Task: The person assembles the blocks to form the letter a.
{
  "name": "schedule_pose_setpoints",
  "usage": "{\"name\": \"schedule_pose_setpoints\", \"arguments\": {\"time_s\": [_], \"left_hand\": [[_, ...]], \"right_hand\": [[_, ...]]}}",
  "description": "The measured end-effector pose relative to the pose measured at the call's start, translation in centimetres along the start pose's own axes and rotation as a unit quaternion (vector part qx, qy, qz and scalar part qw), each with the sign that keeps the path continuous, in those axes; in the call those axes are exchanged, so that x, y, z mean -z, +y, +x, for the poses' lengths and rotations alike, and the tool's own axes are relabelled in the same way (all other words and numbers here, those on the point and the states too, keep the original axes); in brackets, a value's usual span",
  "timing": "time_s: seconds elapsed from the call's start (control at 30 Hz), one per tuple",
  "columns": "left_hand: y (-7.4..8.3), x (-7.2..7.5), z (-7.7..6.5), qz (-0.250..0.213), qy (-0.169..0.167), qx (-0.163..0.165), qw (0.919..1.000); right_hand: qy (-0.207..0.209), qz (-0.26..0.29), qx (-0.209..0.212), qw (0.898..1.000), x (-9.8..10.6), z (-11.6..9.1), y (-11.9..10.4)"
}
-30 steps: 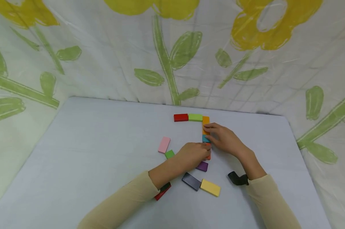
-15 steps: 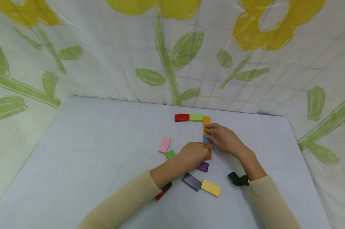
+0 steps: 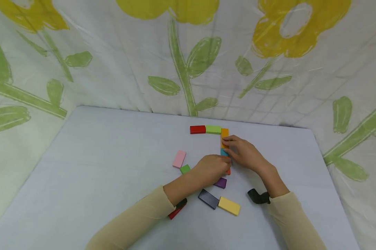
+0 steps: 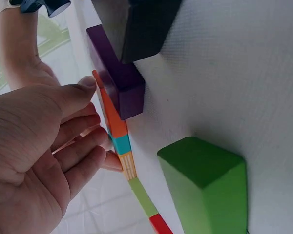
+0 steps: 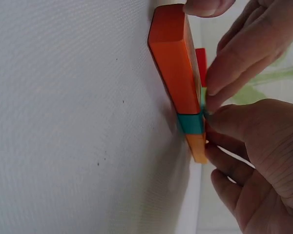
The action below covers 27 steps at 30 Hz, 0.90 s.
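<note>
An orange-red block lies flat at the near end of a row, mostly under my left hand. That hand holds it with the thumb at its near end and the fingertips by its far end, as the right wrist view shows. Beyond it a blue block and an orange block continue the row. My right hand rests its thumb at the blue block and its fingertips on the orange one. A light green block and a red block turn the row leftward.
Near my left hand lie a purple block, a dark block, a yellow block, a green block and a pink block. A dark red block shows beside my left sleeve. A flower-patterned curtain hangs behind the table.
The head view has shifted slightly. Both hands and the blocks stay in the same places.
</note>
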<state>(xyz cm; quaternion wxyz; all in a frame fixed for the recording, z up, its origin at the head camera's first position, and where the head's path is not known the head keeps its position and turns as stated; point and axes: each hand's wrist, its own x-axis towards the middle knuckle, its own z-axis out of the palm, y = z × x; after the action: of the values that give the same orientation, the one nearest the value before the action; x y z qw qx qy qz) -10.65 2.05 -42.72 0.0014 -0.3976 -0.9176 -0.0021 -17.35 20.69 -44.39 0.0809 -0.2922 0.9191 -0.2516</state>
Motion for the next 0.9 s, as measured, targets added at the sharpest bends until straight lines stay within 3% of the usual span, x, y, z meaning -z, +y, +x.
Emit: {"name": "schedule_pose_setpoints", "arguments": {"time_s": [0.23,0.5,0.7,0.9], "left_hand": [[-1.1,0.5,-1.1,-0.043,-0.013,0.018,0.9988],[-3.4,0.9,-3.5,-0.122,-0.043,0.094,0.9872],[-5.1,0.9,-6.2,-0.156,-0.019,0.138,0.9779],[-6.5,1.0,-8.7,-0.179,0.008,0.148,0.9726]], "right_hand": [[0.008,0.003,0.000,1.000,0.0,0.0,-0.1],[0.005,-0.006,-0.021,1.000,-0.3,0.0,-0.1],[0.001,-0.006,-0.029,1.000,-0.4,0.0,-0.1],[-0.002,0.003,-0.033,0.999,-0.3,-0.1,-0.5]]}}
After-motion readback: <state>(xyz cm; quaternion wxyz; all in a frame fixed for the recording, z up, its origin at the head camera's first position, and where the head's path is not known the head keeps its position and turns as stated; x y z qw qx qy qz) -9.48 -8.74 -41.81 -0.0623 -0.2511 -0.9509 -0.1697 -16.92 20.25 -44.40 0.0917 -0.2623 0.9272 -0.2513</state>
